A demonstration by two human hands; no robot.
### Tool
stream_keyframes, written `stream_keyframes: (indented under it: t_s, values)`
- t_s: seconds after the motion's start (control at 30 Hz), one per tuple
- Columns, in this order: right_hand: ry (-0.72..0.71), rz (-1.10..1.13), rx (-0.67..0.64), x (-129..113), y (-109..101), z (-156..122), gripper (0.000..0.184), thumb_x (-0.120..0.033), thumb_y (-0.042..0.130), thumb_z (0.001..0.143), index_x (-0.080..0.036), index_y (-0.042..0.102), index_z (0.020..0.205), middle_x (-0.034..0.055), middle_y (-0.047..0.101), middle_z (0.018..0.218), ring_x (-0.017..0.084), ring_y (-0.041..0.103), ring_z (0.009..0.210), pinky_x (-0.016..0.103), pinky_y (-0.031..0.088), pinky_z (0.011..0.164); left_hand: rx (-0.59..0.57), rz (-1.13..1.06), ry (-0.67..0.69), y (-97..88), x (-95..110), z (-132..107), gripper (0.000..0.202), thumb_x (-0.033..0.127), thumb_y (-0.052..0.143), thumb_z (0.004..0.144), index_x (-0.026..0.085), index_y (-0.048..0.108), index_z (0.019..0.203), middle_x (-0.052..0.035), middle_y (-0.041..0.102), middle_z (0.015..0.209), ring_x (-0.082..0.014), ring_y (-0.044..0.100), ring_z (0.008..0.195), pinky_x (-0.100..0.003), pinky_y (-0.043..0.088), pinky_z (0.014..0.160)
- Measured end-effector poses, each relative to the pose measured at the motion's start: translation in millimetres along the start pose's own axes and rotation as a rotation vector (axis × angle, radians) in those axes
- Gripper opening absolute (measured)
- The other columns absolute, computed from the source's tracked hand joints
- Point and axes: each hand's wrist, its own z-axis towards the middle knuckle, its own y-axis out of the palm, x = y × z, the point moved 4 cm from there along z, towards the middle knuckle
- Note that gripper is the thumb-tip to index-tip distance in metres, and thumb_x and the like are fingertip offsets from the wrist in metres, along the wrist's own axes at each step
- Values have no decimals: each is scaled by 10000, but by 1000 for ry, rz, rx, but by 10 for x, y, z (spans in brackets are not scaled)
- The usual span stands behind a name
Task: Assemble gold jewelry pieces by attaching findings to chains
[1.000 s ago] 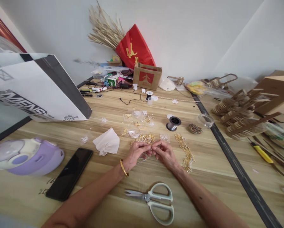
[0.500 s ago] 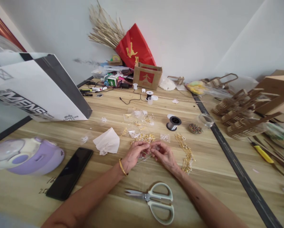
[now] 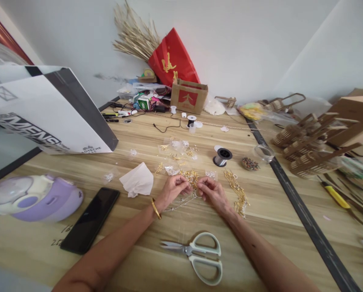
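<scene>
My left hand (image 3: 176, 189), with a gold bangle at the wrist, has thumb and fingertips pinched together; whatever is between them is too small to name. Opposite it, a short gap away, my right hand (image 3: 212, 192) is closed in a pinch at one end of a silver chain (image 3: 181, 201). From there the chain runs left across the table, under my left hand. Just beyond my fingertips is a pile of small gold findings (image 3: 190, 176). A bundle of gold chains (image 3: 238, 192) lies right of my right hand. Scissors (image 3: 196, 255) with pale handles rest between my forearms.
A wire spool (image 3: 222, 156) and a glass jar (image 3: 263, 154) stand beyond my right hand. To the left are a white tissue (image 3: 137, 180), a black phone (image 3: 90, 221) and a purple-and-white container (image 3: 35, 198). Woven baskets (image 3: 309, 162) stand at the right.
My hands have moved apart from touching fingertips, leaving a small gap. More of the silver chain now shows below them.
</scene>
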Motion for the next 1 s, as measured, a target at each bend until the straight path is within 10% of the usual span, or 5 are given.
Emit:
stream_keyframes:
  t_s: [0.43, 1.0]
  values:
    - [38, 113, -23, -9, -27, 23, 257, -387, 677, 753, -162, 553, 748, -75, 408, 458, 33, 286, 364, 189, 150, 361, -123, 541, 252, 165, 86, -92, 128, 212, 562, 771, 128, 646, 722, -31, 655, 690, -120, 557, 629, -207, 426, 596]
    - [84, 128, -17, 7, -93, 53, 274, -383, 700, 721, -162, 539, 743, -91, 340, 459, 27, 227, 368, 188, 96, 359, -121, 632, 257, 170, 86, -93, 118, 205, 580, 754, 132, 650, 694, -9, 633, 612, -99, 527, 552, -192, 397, 544]
